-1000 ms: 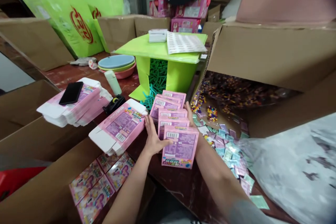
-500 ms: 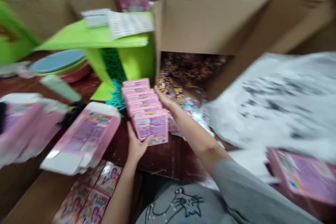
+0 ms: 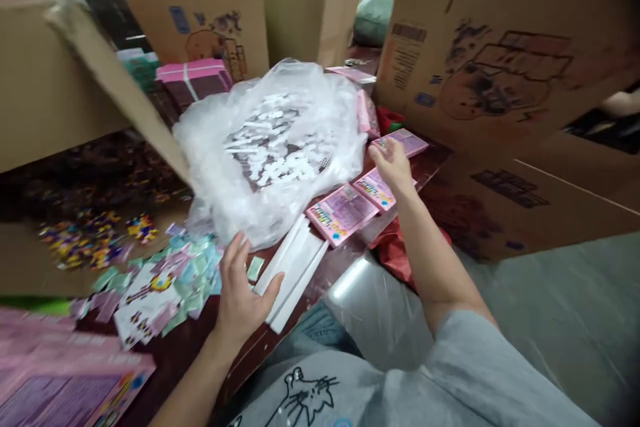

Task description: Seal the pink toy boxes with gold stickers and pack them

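Moved: both hands, off the row of pink boxes (image 3: 65,383), which now sits at lower left.
Left hand (image 3: 243,295): fingers spread, just beside the white folded strips (image 3: 296,275).
Right hand (image 3: 393,163): fingers bent over the farthest pink carton (image 3: 413,141); whether it grips, I cannot tell.
Cartons: nearest pink carton (image 3: 344,212) and middle pink carton (image 3: 376,189) lie flat beside the plastic bag (image 3: 207,173).
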The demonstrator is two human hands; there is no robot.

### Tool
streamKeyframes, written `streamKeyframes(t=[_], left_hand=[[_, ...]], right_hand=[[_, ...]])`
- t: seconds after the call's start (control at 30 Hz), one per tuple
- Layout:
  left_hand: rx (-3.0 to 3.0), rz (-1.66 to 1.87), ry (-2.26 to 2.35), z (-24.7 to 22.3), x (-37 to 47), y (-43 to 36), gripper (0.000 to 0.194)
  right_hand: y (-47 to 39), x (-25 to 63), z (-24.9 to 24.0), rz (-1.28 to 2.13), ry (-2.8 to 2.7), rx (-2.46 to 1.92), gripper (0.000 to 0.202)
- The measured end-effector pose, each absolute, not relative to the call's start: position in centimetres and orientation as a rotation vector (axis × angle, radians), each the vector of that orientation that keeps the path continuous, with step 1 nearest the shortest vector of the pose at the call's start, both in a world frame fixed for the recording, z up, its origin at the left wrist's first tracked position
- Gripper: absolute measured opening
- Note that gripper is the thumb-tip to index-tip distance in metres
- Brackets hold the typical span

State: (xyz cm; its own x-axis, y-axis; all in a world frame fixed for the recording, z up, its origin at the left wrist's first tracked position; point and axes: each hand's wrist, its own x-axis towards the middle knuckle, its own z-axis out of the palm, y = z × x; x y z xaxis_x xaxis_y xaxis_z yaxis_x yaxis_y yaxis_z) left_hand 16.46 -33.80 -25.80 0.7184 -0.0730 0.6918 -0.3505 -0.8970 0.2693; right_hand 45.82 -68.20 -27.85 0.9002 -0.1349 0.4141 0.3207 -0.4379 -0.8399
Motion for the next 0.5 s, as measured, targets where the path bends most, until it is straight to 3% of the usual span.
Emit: streamKeyframes(t=[0.13, 0.27, 0.33, 0.5], left_hand=[[2.546, 0.734, -0.671, -26.0, 28.3, -41.3, 0.073], [2.564, 0.476, -0.688, -27.5, 35.9, -48.2, 0.068], [2.566, 0.378, -0.669, -29.0, 37.2, -50.6, 0.069], [2.625, 0.313, -0.746, -31.4, 36.6, -50.5, 0.061]], right_hand=[[-78.7, 52.5, -31.6, -0.525, 0.24, -2.075, 0.076], [-77.9, 59.1, -32.9, -0.471, 0.093, -2.149, 0.096], [-75.4, 62.8, -32.6, -0.452, 0.024, -2.167, 0.093], [-71.7, 69.5, -31.7, -0.438, 0.02, -2.169, 0.063]])
